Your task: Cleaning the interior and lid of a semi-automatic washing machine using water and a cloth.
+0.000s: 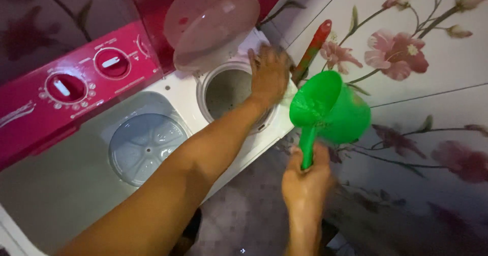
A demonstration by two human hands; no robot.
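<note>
Right hand [305, 177] grips green dipper [330, 111] by its handle; left hand [269, 73] lies flat-open on spinner rim [203, 91]. Best kept level.

**Tight gap at spin tub, wash tub open**

Left hand [268, 75] is covering the spin tub [229, 91] rim; raised lid [213, 24] is blocking from behind. Green mug [330, 111] and brush handle [312, 50] are crowding the floral wall [432, 83] side. Wash tub [145, 144] is lying open from above.
</note>
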